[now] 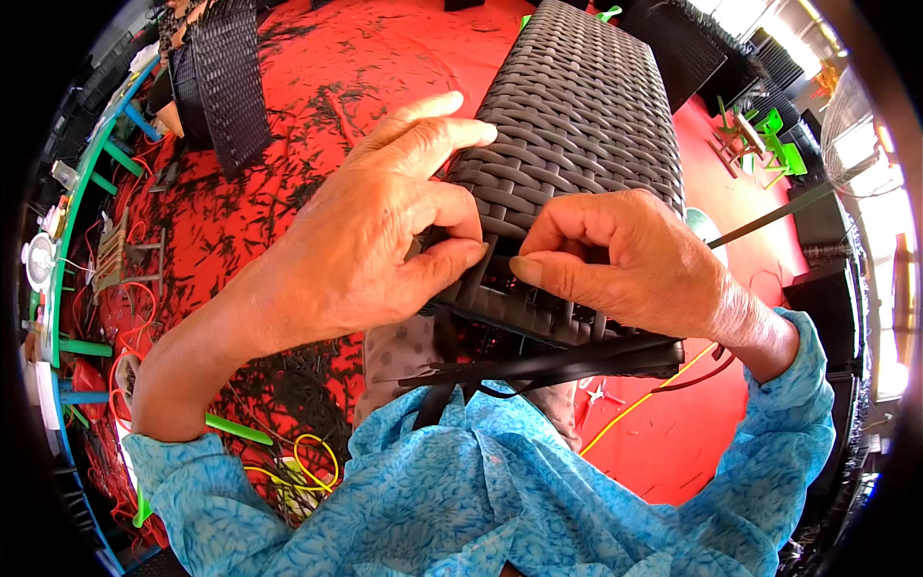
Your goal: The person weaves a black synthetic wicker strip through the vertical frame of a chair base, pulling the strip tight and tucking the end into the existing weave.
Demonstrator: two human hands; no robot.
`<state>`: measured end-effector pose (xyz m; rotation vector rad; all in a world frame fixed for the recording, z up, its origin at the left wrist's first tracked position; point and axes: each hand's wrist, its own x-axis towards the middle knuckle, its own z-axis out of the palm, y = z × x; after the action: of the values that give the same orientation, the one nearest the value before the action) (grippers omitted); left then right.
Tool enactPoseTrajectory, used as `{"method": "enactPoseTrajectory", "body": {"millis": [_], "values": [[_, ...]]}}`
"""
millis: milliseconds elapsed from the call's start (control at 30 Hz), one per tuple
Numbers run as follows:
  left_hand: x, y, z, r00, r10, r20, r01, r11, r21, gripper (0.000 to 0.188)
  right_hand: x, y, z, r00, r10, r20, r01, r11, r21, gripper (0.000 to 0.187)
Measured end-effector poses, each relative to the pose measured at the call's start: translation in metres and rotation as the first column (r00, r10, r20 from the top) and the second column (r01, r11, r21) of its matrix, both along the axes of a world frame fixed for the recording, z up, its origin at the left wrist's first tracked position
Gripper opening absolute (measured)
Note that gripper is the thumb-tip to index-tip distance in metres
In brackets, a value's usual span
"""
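Note:
A dark woven wicker panel [577,106] stands in front of me, its near end unfinished with gaps in the weave. My left hand [370,226] rests on its left edge, thumb and forefinger pinching a strip at the near end. My right hand [625,260] closes on the same spot from the right, thumb pressing a dark flat strip into the weave. Loose black weaving strips [538,367] trail from the near edge toward my chest. My blue patterned sleeves fill the bottom of the view.
The red floor [317,87] is strewn with dark strip offcuts. Another woven wicker piece [226,82] stands at the upper left. More dark woven furniture [687,43] is at the upper right, with green stools [769,130] beyond. Yellow and red cords [312,462] lie at the lower left.

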<state>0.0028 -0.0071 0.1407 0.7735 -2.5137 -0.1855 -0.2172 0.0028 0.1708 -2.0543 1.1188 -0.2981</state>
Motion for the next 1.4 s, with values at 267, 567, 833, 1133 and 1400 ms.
{"method": "enactPoseTrajectory", "body": {"millis": [267, 567, 833, 1133, 1400], "values": [[-0.005, 0.018, -0.008, 0.997, 0.072, -0.03, -0.071, 0.997, 0.03, 0.013, -0.004, -0.002, -0.003, 0.998, 0.023, 0.055, -0.023, 1.0, -0.006, 0.022], [0.008, -0.004, 0.006, 0.999, 0.016, -0.036, 0.0, 0.921, 0.389, 0.015, 0.0, 0.007, -0.012, 0.995, 0.034, 0.092, -0.025, 0.995, -0.096, 0.015], [0.005, -0.003, 0.017, 0.997, 0.055, -0.052, -0.045, 0.984, 0.171, 0.012, -0.003, 0.011, -0.006, 0.998, -0.022, 0.066, 0.036, 0.976, -0.213, 0.031], [0.042, -0.014, -0.008, 0.875, 0.269, -0.403, 0.201, 0.553, 0.808, 0.021, -0.01, 0.006, 0.006, 0.999, -0.029, -0.032, 0.026, 0.995, -0.096, 0.033], [0.036, -0.015, -0.052, 0.68, 0.357, -0.641, 0.535, 0.356, 0.766, 0.019, 0.012, -0.005, 0.021, 0.991, -0.135, -0.02, 0.136, 0.991, 0.022, 0.024]]}}
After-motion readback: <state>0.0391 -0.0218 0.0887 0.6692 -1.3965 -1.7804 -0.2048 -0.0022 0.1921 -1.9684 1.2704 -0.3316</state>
